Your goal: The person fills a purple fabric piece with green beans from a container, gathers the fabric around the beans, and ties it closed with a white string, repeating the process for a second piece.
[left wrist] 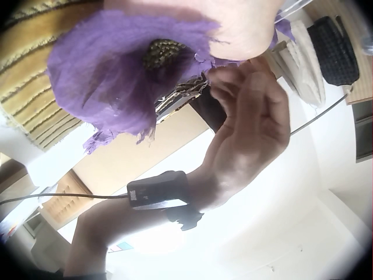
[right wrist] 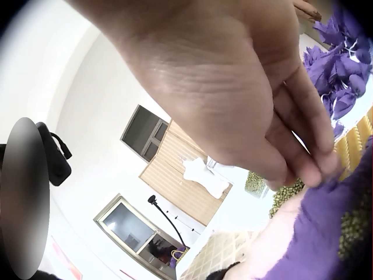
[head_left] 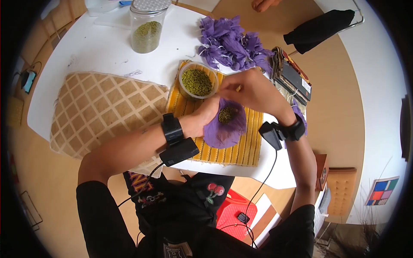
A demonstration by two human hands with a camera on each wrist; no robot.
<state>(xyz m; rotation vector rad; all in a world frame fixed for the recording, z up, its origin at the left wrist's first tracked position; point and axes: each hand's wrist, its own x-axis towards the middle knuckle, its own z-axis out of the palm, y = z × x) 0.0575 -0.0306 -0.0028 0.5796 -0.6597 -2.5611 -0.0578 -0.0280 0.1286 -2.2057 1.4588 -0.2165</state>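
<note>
A piece of purple cloth (head_left: 223,135), cupped around a small heap of green beans (head_left: 227,115), is held in my left hand (head_left: 205,115) over the yellow striped mat. In the left wrist view the cloth (left wrist: 99,76) flares out with a frayed edge. My right hand (head_left: 256,92) has its thumb and fingertips together at the cloth's far edge, pinching it close to the left hand. The right wrist view shows these bent fingers (right wrist: 300,131) right at the purple fabric. Just beyond the left hand stands a clear round tub (head_left: 183,91) of green beans.
Tied purple cloth bundles (head_left: 232,43) lie piled at the back. A lidded jar (head_left: 148,41) of beans stands back left. A beige lattice cloth (head_left: 103,112) spreads left of the striped mat (head_left: 241,155). Books (head_left: 292,79) sit at the right edge. Another person's hand (head_left: 263,4) shows at the top.
</note>
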